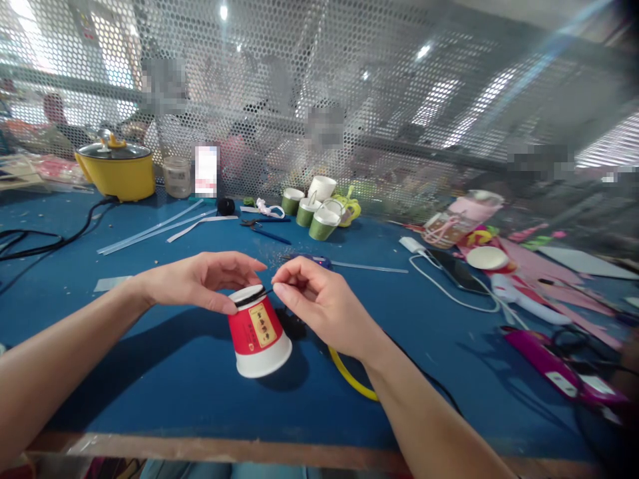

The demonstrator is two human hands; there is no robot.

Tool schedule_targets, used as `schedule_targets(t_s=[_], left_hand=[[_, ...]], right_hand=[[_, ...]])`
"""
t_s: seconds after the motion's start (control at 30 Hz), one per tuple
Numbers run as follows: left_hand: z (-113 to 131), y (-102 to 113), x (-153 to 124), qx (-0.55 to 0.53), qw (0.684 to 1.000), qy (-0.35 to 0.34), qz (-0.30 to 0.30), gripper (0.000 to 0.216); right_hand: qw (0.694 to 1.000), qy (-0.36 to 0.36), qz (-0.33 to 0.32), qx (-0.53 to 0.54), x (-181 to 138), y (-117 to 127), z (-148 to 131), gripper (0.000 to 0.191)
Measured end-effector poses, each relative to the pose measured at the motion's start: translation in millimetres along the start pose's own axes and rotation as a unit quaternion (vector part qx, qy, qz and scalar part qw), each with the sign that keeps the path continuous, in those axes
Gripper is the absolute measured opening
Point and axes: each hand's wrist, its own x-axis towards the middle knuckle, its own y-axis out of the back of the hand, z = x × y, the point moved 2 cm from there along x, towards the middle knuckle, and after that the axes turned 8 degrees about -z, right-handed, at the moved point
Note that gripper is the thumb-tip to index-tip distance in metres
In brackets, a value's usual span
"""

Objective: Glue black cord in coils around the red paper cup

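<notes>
Left hand (212, 281) clamps the tilted red cup (244, 339) near ten o'clock; right hand (314, 296) pinches the black cord (251, 297) at two o'clock. Keep the cord taut, level

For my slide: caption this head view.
Left hand on red cup, right hand pinching black cord at its narrow end.
</notes>
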Motion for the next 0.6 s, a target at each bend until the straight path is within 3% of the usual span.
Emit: schedule_targets(t_s=[0.6], left_hand=[[-3.0, 0.2, -1.0, -0.064, 0.998, -0.025, -0.008, 0.061]], right_hand=[[0.998, 0.002, -0.045, 0.040, 2.0, -5.4, 2.8, 0.018]])
